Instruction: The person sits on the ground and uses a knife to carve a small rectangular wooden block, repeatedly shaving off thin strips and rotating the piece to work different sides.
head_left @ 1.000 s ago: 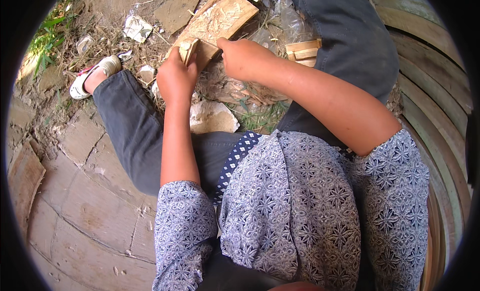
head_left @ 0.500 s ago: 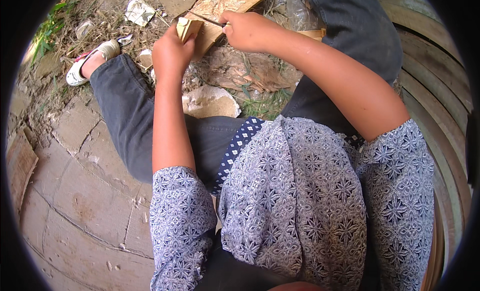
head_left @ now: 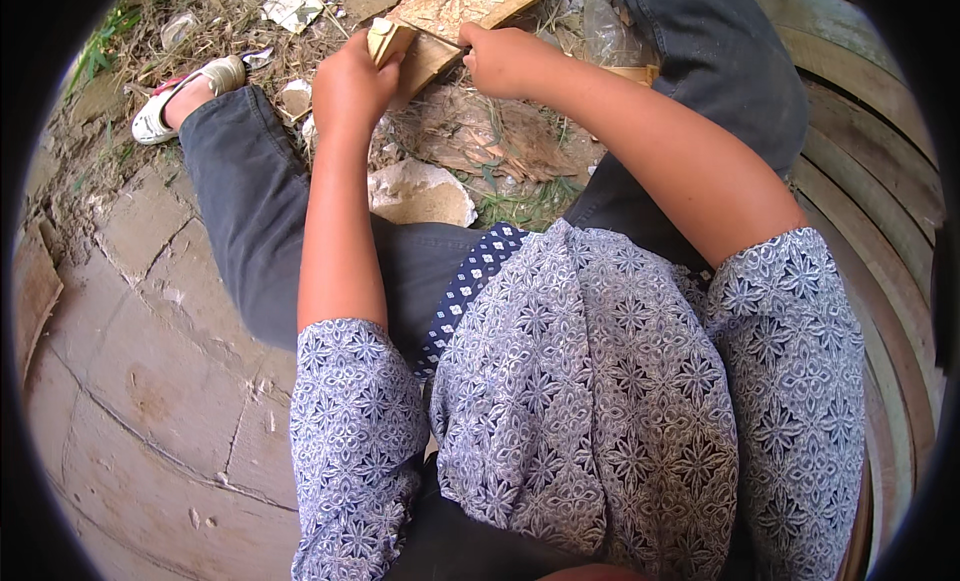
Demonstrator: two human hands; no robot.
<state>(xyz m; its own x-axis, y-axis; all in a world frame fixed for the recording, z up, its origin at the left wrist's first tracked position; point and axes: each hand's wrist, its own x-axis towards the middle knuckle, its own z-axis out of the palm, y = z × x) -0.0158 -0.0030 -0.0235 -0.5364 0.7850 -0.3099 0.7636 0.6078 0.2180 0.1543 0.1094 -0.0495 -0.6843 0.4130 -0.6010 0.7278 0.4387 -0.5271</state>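
At the far left, a pale shoe [head_left: 155, 116] rests on the ground; to its right, the left hand [head_left: 350, 86] is closed around a small wood block [head_left: 384, 39], held at the near left edge of a wooden board [head_left: 470, 3] strewn with shavings. Less of the thin dark tool [head_left: 442, 39] shows beyond the right hand [head_left: 510, 61] than half a second ago, leaving it close beside the block. That hand is curled tightly around its hidden handle. Farther right lies clear plastic [head_left: 605, 26]. No brand, label or writing is legible.
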